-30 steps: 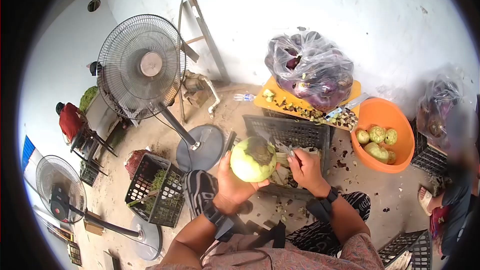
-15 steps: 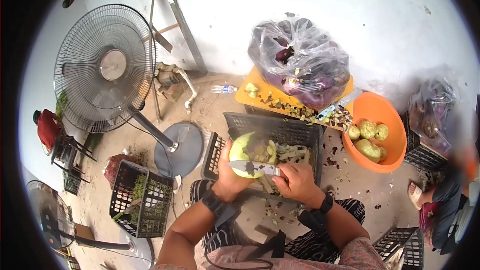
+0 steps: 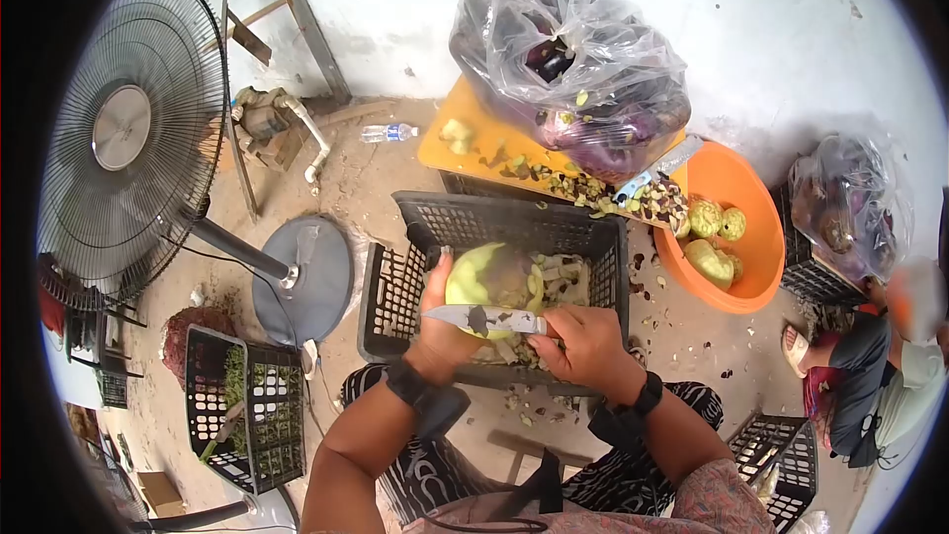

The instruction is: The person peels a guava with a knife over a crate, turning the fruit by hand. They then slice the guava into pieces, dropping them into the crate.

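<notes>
My left hand [image 3: 443, 331] cups a large, round, pale green eggplant [image 3: 474, 277] from its left and underside, the thumb along its side. A darker, blurred patch shows on the eggplant's upper right. My right hand [image 3: 593, 344] is closed round the handle of a knife [image 3: 489, 320]. The knife's broad, stained blade points left and lies across the near side of the eggplant, close to my left hand. Both hands are over a black plastic crate [image 3: 514, 208] with pale trimmings [image 3: 563, 277] in its bottom.
Beyond the crate, an orange board [image 3: 450, 153] bears a clear bag of purple eggplants [image 3: 583, 89], scraps and a blue-handled knife [image 3: 643, 183]. An orange basin [image 3: 761, 277] holds several peeled eggplants. A standing fan [image 3: 129, 129] and a crate of greens [image 3: 247, 415] are left; another person's leg [image 3: 840, 376] is right.
The view has shifted, so the surroundings sit further left and higher. The eggplant has been lowered slightly and turned in my left hand; the knife stays across its near side.
</notes>
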Demonstrator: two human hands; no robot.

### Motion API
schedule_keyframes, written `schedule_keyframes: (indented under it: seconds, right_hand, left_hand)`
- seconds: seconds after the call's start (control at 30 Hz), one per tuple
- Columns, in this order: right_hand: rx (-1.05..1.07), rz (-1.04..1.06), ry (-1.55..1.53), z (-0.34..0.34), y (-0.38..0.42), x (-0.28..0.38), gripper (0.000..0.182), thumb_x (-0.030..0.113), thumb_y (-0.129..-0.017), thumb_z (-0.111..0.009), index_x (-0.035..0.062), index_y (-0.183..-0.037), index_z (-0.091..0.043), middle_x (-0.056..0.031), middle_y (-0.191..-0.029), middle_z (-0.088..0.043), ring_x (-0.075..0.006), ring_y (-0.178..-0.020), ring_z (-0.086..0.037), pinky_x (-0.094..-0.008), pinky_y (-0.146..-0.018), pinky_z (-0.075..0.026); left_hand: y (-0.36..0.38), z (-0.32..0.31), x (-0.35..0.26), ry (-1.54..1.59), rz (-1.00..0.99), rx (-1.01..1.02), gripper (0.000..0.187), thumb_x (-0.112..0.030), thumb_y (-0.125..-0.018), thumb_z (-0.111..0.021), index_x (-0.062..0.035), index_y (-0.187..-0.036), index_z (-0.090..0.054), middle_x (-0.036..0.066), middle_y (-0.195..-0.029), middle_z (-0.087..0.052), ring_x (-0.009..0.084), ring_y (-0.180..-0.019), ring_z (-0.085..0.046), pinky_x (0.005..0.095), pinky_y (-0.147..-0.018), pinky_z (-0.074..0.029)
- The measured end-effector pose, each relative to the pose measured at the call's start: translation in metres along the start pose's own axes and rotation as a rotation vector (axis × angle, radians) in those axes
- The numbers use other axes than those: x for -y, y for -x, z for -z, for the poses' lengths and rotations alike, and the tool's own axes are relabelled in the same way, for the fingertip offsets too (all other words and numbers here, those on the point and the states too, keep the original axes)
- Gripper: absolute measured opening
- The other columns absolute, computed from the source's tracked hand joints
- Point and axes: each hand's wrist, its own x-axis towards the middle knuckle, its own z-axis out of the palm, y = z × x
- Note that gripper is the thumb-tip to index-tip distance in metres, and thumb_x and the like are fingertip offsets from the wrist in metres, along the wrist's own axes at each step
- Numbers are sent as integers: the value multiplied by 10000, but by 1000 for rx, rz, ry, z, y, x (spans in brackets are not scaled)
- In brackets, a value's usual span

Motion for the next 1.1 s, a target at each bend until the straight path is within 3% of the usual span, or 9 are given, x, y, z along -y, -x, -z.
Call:
schedule_keyframes:
  seconds: [0.37,0.47,0.53,0.63,0.93,1.1]
  right_hand:
    - [-4,6,7,-12,-11,1,219,251,-814,-705,91,-769,-562,-54,-628,-556,-258,-534,-566,-369,-464,-427]
    - [-20,-7,-21,-12,-9,-1,213,249,-810,-709,90,-775,-572,-58,-627,-556,-264,-536,-565,-373,-469,-427]
    - [-30,-14,-34,-10,-7,0,207,247,-807,-712,90,-783,-580,-60,-628,-558,-268,-536,-565,-377,-471,-426]
    - [-20,-5,-11,-4,-3,5,195,253,-810,-709,92,-803,-598,-65,-633,-564,-275,-538,-565,-385,-474,-424]
    - [-103,-105,108,4,13,10,207,263,-819,-700,92,-787,-586,-68,-656,-581,-278,-560,-580,-381,-489,-434]
    - [-114,-91,55,1,20,23,207,240,-817,-702,62,-793,-599,-84,-651,-578,-298,-546,-577,-376,-494,-455]
  left_hand:
    - [9,15,-11,53,21,71,739,-641,-939,-296,-63,-1373,-451,138,-1357,-510,310,-1234,-492,464,-1056,-370]
    - [12,15,-10,115,68,256,749,-654,-937,-283,-74,-1385,-436,133,-1368,-498,308,-1245,-483,464,-1054,-372]
    - [14,6,-8,4,25,78,740,-654,-939,-279,-89,-1393,-427,129,-1380,-486,313,-1258,-470,488,-1051,-368]
    - [9,2,-3,-44,6,-18,775,-710,-898,-277,-118,-1353,-483,110,-1351,-519,300,-1219,-505,486,-1014,-404]
    - [14,-13,12,-60,111,-1,818,-737,-884,-231,-131,-1393,-436,143,-1374,-495,363,-1231,-491,574,-932,-439]
    - [12,-6,16,-67,89,57,810,-728,-884,-247,-126,-1391,-438,138,-1379,-491,365,-1234,-484,573,-974,-402]
